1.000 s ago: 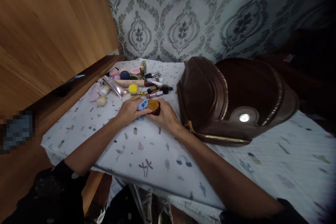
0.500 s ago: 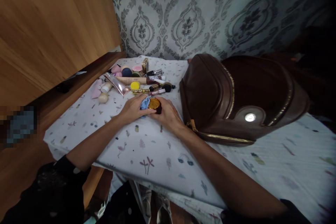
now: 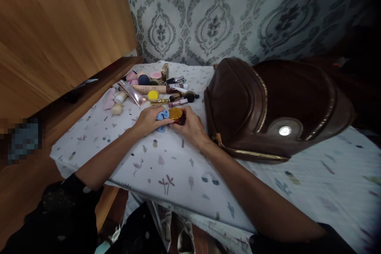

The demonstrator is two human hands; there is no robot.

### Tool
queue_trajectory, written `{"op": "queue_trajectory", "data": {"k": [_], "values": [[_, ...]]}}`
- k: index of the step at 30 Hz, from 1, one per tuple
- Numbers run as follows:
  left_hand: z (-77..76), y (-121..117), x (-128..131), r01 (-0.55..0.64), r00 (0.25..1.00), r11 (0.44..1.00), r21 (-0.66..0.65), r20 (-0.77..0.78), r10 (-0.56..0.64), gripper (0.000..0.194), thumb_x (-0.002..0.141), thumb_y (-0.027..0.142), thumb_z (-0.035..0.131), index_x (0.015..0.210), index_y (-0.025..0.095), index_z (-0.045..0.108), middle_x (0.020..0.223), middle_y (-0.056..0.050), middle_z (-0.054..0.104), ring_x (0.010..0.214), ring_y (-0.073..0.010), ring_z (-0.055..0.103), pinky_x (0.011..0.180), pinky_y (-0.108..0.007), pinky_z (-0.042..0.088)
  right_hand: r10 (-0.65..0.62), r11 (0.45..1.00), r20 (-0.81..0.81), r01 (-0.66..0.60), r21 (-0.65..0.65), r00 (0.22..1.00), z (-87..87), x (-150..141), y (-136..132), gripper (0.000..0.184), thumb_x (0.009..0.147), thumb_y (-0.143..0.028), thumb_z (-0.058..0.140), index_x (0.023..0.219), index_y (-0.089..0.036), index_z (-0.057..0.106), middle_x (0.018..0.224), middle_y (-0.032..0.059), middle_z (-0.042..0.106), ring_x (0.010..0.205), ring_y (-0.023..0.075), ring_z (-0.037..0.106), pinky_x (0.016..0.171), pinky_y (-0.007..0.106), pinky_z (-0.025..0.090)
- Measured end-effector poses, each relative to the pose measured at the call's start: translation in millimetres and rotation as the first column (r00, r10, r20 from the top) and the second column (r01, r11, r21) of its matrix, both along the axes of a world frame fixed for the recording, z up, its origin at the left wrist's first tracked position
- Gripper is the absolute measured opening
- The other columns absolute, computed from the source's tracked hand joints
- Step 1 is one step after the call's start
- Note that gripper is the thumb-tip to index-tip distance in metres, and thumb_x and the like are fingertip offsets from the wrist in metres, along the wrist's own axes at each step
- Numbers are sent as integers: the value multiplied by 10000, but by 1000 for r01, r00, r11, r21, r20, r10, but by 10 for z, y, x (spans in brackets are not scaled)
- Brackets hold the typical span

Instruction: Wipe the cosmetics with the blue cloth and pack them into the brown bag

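A small dark jar with a gold lid sits in my right hand, just above the patterned white cloth on the table. My left hand presses a crumpled blue cloth against the jar's left side. Both hands meet in the middle of the table, in front of a scatter of cosmetics.
Behind the hands lie several cosmetics: a yellow round pot, a rose tube, sponges and lip products. A large brown leather bag with gold zips stands at the right. A wooden cabinet rises at the left, patterned wallpaper behind.
My right hand has tipped the jar slightly and lifted it off the cloth, while my left hand keeps the blue cloth against it. The view has shifted a little.
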State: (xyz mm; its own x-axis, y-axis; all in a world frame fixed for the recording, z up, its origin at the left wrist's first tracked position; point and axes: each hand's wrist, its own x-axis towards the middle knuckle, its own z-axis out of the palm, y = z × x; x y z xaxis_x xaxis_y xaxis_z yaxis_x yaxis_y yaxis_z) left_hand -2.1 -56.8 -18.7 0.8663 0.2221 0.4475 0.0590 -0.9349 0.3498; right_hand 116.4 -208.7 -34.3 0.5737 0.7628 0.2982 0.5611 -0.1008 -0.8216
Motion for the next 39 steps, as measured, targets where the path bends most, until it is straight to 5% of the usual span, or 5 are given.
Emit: {"op": "queue_trajectory", "data": {"k": [8,13,19,32,39], "values": [[33,-39,-4,22,998,999,-25,59,-21,356,887,554,614,868,202,563,845,-16,595,797,-194,565,720,-317,435,-20,999,44,19,28,999,-4,-6,-9,400,668,-298,753,1022,-216,586,888,36,670,843,237,614,757,349,469],[88,-124,-38,2,979,998,-62,203,10,355,940,518,533,1104,205,560,996,-47,603,935,-216,575,847,-361,480,-10,1000,165,6,25,986,31,-26,-7,428,665,-273,777,1057,-199,623,998,75,697,944,278,617,842,400,477],[51,-254,-4,127,985,989,80,104,-135,486,934,517,551,1301,198,538,1255,-117,566,1174,-262,547,1008,-410,465,6,999,297,-19,40,955,9,-6,4,299,740,-239,681,1032,-190,645,1057,109,709,1024,315,614,921,448,463],[34,-257,13,177,959,979,100,208,-194,277,965,399,550,1136,212,661,1105,-82,646,1060,-226,607,944,-403,509,32,999,225,-39,24,974,-25,8,33,310,736,-277,675,1030,-188,637,1021,97,695,988,298,622,897,450,475],[37,-239,15,67,989,997,-30,132,-62,422,934,473,573,1268,215,564,1197,-96,581,1130,-255,567,1003,-429,469,-3,998,80,-2,61,997,5,-8,9,343,725,-320,699,1032,-179,638,983,91,705,888,261,636,795,395,508]]}}
